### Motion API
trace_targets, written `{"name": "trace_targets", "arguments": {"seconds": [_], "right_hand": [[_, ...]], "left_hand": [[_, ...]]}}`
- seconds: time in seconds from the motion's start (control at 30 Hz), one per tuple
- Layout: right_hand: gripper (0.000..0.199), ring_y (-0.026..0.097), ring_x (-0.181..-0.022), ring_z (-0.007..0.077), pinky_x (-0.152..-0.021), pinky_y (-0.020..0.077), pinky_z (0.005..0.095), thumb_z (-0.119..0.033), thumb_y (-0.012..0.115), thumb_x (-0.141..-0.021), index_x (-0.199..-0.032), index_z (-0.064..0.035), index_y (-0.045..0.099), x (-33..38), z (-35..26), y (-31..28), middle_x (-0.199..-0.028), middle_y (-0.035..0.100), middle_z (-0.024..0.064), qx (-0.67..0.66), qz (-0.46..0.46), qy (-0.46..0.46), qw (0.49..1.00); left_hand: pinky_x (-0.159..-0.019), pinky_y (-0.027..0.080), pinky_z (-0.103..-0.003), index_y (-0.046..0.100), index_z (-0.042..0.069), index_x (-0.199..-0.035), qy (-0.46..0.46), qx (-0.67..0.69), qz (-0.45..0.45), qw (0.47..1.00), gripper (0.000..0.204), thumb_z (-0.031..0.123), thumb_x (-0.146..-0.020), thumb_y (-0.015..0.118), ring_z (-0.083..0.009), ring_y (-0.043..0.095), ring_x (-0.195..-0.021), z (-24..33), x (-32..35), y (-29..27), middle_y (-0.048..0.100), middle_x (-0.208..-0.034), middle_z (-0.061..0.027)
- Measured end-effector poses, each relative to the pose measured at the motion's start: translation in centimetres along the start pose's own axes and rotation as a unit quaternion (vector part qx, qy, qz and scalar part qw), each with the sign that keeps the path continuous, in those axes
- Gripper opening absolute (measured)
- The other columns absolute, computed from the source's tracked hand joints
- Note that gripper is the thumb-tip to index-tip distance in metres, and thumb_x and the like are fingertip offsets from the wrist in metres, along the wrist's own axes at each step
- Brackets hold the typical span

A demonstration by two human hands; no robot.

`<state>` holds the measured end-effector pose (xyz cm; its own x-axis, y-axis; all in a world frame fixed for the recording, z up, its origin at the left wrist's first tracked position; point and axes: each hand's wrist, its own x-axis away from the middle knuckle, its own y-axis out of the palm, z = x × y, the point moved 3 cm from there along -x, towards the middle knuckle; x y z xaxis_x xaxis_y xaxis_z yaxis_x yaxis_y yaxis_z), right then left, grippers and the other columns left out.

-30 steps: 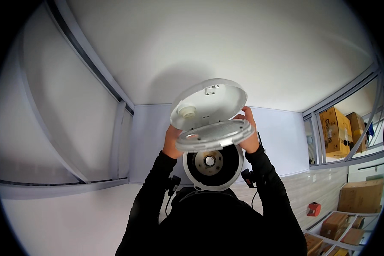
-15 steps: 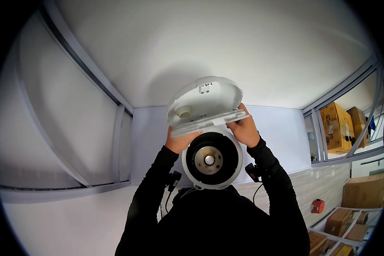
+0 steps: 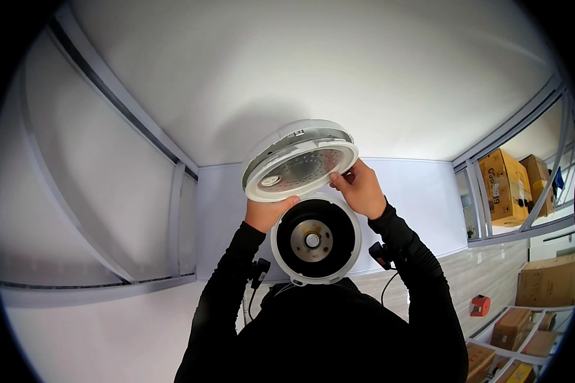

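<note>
A white rice cooker [image 3: 356, 255] stands open right in front of me, with no pot in its dark well. The metal heating plate [image 3: 312, 230] shows at the bottom. Its raised outer lid [image 3: 313, 125] tilts back on the far side. Against the lid's underside leans the inner lid [image 3: 303, 169], a perforated metal disc with a white rim and a round valve at its left. My left hand [image 3: 266, 214] grips the rim low on the left, while my right hand [image 3: 364, 193] pinches its right edge, thumb on the metal face.
The cooker rests on a pale table [image 3: 415, 204] that meets a white wall [image 3: 364, 76]. Small black devices with cables [image 3: 260, 273] hang by both wrists. Cardboard boxes [image 3: 505, 185] stand beyond a frame at right, and a red object [image 3: 480, 306] lies on the floor.
The inner lid has swung up from a low, nearly edge-on tilt to lie close against the outer lid, its perforated face now showing. Both hands have stayed on it.
</note>
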<state>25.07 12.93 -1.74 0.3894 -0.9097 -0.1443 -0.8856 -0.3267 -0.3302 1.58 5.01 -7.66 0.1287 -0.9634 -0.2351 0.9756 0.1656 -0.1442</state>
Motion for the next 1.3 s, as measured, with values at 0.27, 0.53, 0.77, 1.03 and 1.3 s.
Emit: {"name": "trace_targets", "arguments": {"seconds": [0.27,0.53,0.77,1.03,1.3], "right_hand": [[0.039,0.072,-0.072,0.0181,-0.069,0.0568,0.0319,-0.027,0.081,-0.093,-0.116,0.0021,0.068,-0.6,-0.6,-0.4,-0.085,0.076,0.0120,0.074,0.001,0.008,0.997],[0.039,0.070,-0.069,0.0175,-0.067,0.0561,0.0320,-0.027,0.080,-0.093,-0.115,0.0029,0.069,-1.1,0.0,-0.4,-0.082,0.075,0.0115,0.052,0.009,-0.016,0.998],[0.038,0.071,-0.072,0.0193,-0.070,0.0570,0.0329,-0.022,0.077,-0.093,-0.118,0.0038,0.067,-1.4,0.3,-0.5,-0.084,0.075,0.0125,0.052,-0.006,-0.002,0.999],[0.042,0.071,-0.072,0.0239,-0.072,0.0574,0.0350,-0.023,0.075,-0.092,-0.125,0.0005,0.064,-1.2,-0.4,-0.7,-0.085,0.074,0.0141,0.090,-0.020,-0.026,0.995],[0.054,0.064,-0.070,0.0188,-0.065,0.0530,0.0337,-0.040,0.079,-0.092,-0.129,-0.0035,0.064,-1.1,-3.2,-1.7,-0.087,0.068,0.0104,0.067,0.053,-0.128,0.988]], "left_hand": [[-0.093,0.056,-0.035,0.071,-0.001,-0.115,-0.012,-0.026,0.020,0.999,0.037,0.009,-0.083,0.086,-0.0205,0.071,-0.103,-0.2,0.4,0.0,0.076,-0.113,-0.0110],[-0.092,0.056,-0.035,0.069,-0.002,-0.121,-0.027,0.051,0.008,0.998,0.042,0.011,-0.084,0.085,-0.0186,0.071,-0.103,0.0,-0.1,-0.9,0.076,-0.113,-0.0091],[-0.093,0.054,-0.034,0.069,-0.002,-0.123,0.040,0.155,0.149,0.976,0.039,0.018,-0.091,0.080,-0.0183,0.068,-0.104,0.5,1.1,-2.3,0.074,-0.114,-0.0077],[-0.092,0.052,-0.034,0.067,-0.003,-0.123,0.115,0.081,0.226,0.964,0.052,0.037,-0.093,0.079,-0.0170,0.066,-0.102,2.6,0.3,-1.6,0.073,-0.111,-0.0089],[-0.086,0.054,-0.034,0.072,-0.005,-0.108,0.063,0.036,0.179,0.981,0.042,0.035,-0.094,0.077,-0.0169,0.067,-0.092,2.2,0.4,-2.7,0.075,-0.098,-0.0084]]}}
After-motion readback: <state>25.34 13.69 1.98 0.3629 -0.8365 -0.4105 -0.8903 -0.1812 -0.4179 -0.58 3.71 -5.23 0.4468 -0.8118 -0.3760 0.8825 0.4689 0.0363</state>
